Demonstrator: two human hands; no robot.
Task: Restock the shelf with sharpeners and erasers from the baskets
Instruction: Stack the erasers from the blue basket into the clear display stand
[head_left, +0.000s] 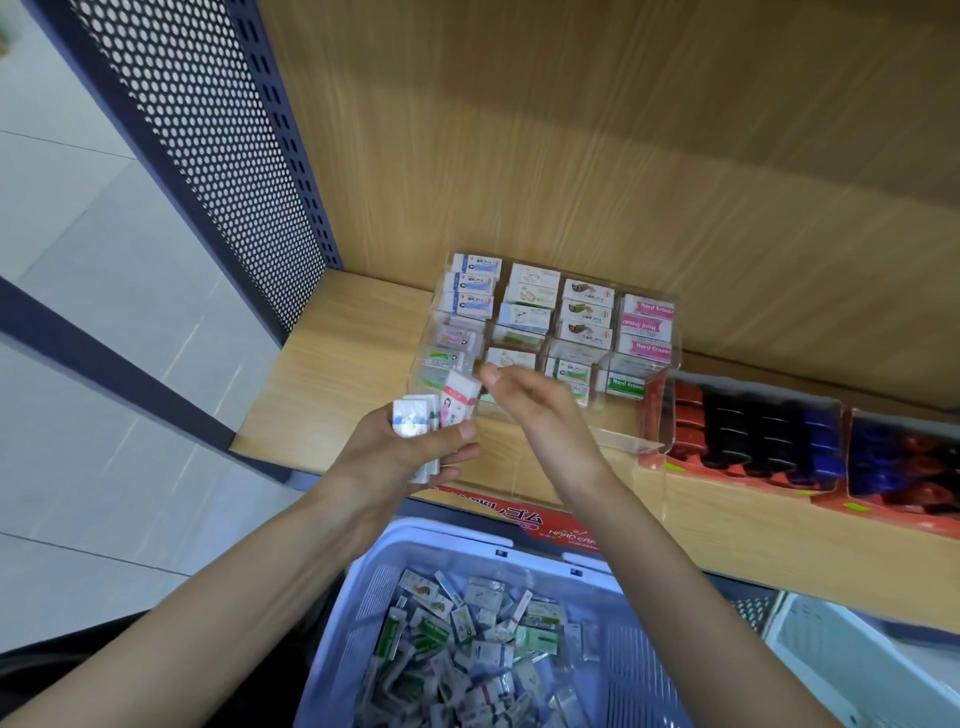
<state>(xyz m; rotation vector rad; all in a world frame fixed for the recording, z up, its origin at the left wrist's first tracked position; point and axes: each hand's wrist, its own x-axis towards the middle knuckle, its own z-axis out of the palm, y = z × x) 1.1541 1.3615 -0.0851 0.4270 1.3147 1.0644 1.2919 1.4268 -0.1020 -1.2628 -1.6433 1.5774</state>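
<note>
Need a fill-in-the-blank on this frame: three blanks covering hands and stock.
1. The left hand grips a stack of ____.
2. The colour of the basket below the shelf is ____.
3. The clear organizer stands to the ____ of the red sharpener trays.

Missing words: erasers; blue; left.

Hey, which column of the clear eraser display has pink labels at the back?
The rightmost column, next to the red sharpener tray. Its back packs carry pink Hard Eraser labels; the other columns' back packs are blue, white or dark-pictured.
</note>
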